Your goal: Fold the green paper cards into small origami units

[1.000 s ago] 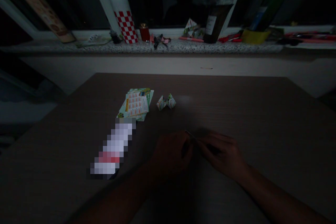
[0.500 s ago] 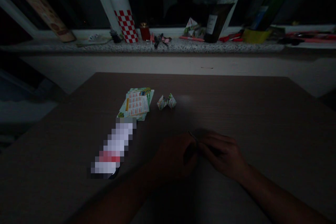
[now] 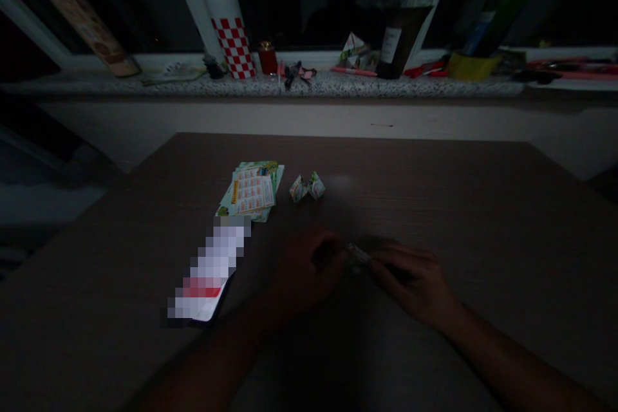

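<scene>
In dim light both my hands meet low over the brown table. My left hand and my right hand have their fingers closed on a small folded piece of paper held between them. A finished small folded paper shape lies farther back on the table. To its left sits a stack of printed paper cards. A long flat object with a white and red face lies left of my left hand.
Behind the table runs a stone windowsill crowded with things: a red-and-white checked bottle, a small red jar, a dark wine bottle, a green bottle, pens and scraps of paper.
My left hand has shifted a little up and to the left. The small paper now lies flatter between my fingertips than it did a second ago.
</scene>
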`<state>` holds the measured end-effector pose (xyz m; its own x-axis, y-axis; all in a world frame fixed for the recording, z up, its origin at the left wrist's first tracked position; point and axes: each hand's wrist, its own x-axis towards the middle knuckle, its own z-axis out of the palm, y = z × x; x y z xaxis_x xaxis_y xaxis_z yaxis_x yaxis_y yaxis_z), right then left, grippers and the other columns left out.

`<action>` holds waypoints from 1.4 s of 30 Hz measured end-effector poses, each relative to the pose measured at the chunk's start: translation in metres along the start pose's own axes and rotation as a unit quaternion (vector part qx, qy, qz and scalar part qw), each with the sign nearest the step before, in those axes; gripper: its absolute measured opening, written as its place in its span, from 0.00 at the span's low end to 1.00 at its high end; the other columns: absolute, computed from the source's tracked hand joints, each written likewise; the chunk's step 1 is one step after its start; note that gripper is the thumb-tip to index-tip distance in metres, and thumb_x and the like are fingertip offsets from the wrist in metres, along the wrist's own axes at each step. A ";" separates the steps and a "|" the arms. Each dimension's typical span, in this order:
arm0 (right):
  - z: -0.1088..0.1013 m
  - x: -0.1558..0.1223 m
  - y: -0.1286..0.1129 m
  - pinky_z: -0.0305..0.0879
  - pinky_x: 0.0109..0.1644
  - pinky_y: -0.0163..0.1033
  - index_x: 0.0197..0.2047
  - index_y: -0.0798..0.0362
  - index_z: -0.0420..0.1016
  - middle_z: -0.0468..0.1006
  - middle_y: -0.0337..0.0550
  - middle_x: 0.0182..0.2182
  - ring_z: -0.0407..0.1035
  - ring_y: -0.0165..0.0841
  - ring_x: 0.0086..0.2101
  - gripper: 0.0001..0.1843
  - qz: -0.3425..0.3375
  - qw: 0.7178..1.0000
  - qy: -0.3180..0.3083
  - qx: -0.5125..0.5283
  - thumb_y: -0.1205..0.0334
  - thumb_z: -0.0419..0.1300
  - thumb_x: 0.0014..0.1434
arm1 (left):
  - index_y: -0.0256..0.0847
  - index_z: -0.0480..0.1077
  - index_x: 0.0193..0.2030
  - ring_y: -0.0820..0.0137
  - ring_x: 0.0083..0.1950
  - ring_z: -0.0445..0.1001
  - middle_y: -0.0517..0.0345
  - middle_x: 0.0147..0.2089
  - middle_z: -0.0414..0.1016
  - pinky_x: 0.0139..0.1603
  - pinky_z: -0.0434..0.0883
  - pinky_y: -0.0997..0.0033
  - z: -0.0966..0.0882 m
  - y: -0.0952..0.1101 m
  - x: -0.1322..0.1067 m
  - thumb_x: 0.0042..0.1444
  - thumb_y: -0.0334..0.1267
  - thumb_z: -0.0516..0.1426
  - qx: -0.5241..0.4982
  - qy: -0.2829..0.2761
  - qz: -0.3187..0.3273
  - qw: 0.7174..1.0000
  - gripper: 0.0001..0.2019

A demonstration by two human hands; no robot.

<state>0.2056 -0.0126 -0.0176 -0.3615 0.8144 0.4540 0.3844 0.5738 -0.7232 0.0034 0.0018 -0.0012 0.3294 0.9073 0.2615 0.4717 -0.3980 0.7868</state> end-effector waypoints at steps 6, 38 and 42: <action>-0.001 -0.002 0.001 0.68 0.30 0.36 0.35 0.55 0.76 0.78 0.44 0.28 0.72 0.31 0.28 0.08 -0.004 1.000 -0.023 0.006 0.69 0.56 0.60 | 0.38 0.75 0.39 0.70 0.38 0.72 0.56 0.37 0.74 0.39 0.68 0.72 -0.005 -0.002 0.005 0.58 0.38 0.56 -0.104 -0.094 -0.015 0.990 0.08; 0.001 -0.002 0.001 0.73 0.27 0.34 0.30 0.53 0.80 0.82 0.42 0.26 0.75 0.32 0.25 0.05 0.113 0.987 0.078 0.088 0.62 0.64 0.54 | 0.39 0.77 0.30 0.74 0.30 0.72 0.60 0.28 0.74 0.30 0.66 0.77 0.006 0.000 0.000 0.51 0.35 0.63 -0.179 -0.013 -0.083 0.980 0.03; -0.002 -0.001 0.000 0.73 0.28 0.36 0.32 0.52 0.81 0.82 0.43 0.27 0.75 0.32 0.26 0.04 0.067 0.992 0.067 0.081 0.65 0.64 0.55 | 0.38 0.77 0.29 0.74 0.30 0.71 0.59 0.28 0.74 0.30 0.66 0.76 0.007 -0.001 -0.001 0.50 0.36 0.63 -0.188 -0.018 -0.108 0.976 0.04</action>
<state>0.2078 -0.0132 -0.0177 -0.1962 0.8929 0.4053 0.2755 0.4469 -0.8511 0.0087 0.0005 -0.0059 0.2878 0.9563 0.0515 0.2026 -0.1133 0.9727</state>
